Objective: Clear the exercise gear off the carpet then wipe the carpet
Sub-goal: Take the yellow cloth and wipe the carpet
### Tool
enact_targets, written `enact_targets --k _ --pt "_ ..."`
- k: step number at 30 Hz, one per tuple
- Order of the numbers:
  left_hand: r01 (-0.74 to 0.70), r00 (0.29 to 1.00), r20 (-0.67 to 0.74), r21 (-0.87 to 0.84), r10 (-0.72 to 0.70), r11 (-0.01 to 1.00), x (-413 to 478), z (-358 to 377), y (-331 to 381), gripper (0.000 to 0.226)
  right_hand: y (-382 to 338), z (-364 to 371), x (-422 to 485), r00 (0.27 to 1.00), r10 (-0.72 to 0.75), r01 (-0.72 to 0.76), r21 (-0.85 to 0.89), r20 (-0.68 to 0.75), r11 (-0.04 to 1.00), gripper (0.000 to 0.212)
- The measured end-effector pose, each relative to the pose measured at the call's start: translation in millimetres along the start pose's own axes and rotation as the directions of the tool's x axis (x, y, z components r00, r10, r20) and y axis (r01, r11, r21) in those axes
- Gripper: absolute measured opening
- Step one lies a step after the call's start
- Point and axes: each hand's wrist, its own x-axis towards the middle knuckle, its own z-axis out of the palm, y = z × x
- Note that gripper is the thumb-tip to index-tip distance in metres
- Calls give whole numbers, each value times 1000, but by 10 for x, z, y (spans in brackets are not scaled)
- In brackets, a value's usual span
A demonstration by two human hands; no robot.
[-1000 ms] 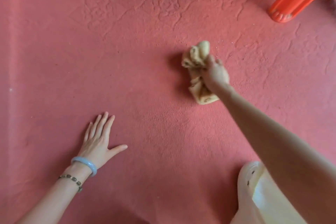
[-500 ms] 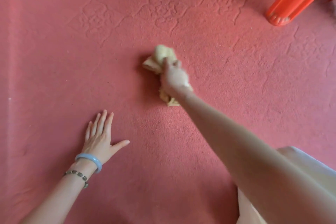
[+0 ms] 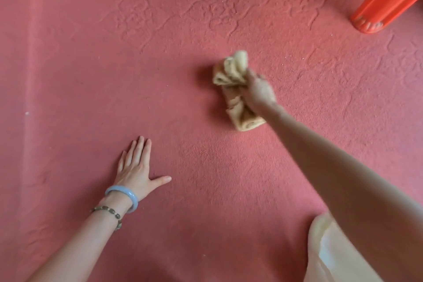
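Fingers point(image 3: 250, 80) of the right hand point(image 3: 259, 95) clench the cloth point(image 3: 231, 73), long axis pointing away; left hand point(image 3: 135, 168) lies flat, fingers straight, on the carpet point(image 3: 91, 64).

no legible text, no labels or numbers (carpet point(image 3: 206, 201) bears only embossed pattern)

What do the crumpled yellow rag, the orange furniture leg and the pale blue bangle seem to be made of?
Crumpled yellow rag: soft matte cloth; it bunches in thick folds. Orange furniture leg: glossy moulded plastic, by its sheen. Pale blue bangle: smooth, polished, perhaps jade or glass.
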Motion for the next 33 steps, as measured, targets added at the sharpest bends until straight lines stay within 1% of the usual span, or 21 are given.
enact_targets --k 2,5,7,8,10,12,15,17,18,20,21,23,25,27,30,33 --pt "4 1000 2 0 -4 1000 -2 -3 11 112 473 -274 13 985 122 -130 -58 -119 990 37" --pt "9 1000 -2 -11 -9 1000 -8 14 12 112 952 -642 -68 909 314 -352 -100 -274 931 30" --pt "7 1000 -5 -3 -7 1000 -17 20 12 112 998 -709 -77 864 383 -429 -79 -326 900 31" --pt "4 1000 -3 0 -4 1000 -18 25 9 112 922 -667 -53 863 383 -427 -71 -330 901 32" --pt "3 1000 14 1 -3 1000 -14 26 8 113 621 -445 4 900 315 -356 -90 -300 930 34" --pt "6 999 44 4 -6 1000 -11 22 16 118 170 -112 -8 952 200 -233 -129 -230 964 39" --pt "15 998 59 7 -15 1000 -10 26 23 124 -643 401 -224 999 4 -11 -175 -38 984 49" --pt "14 999 43 5 -15 1000 -14 38 30 126 -1109 683 -477 981 -143 165 -173 134 971 60" --pt "15 999 29 4 -15 1000 -13 49 30 126 -1275 790 -604 954 -219 250 -139 205 958 59" --pt "15 1000 10 -5 -15 1000 -11 68 23 126 -1418 890 -785 903 -331 355 -43 275 934 50" --pt "10 1000 5 -13 -10 1000 -10 76 13 126 -1397 885 -817 899 -343 358 -6 273 934 49" --pt "-9 1000 -7 -27 9 1000 -16 93 -6 126 -1180 785 -795 935 -274 267 62 224 962 49" --pt "-19 1000 -17 -41 18 999 -15 108 -27 127 -794 608 -723 982 -138 124 105 131 987 44" --pt "-18 1000 -6 -55 18 998 -4 125 -44 130 -313 384 -685 999 14 -18 101 32 995 37" --pt "-19 1000 0 -66 19 998 -2 131 -53 132 340 50 -718 975 200 -194 63 -99 979 31" --pt "-11 1000 -2 -67 10 998 -3 116 -38 129 760 -233 -781 902 359 -364 26 -241 931 27"
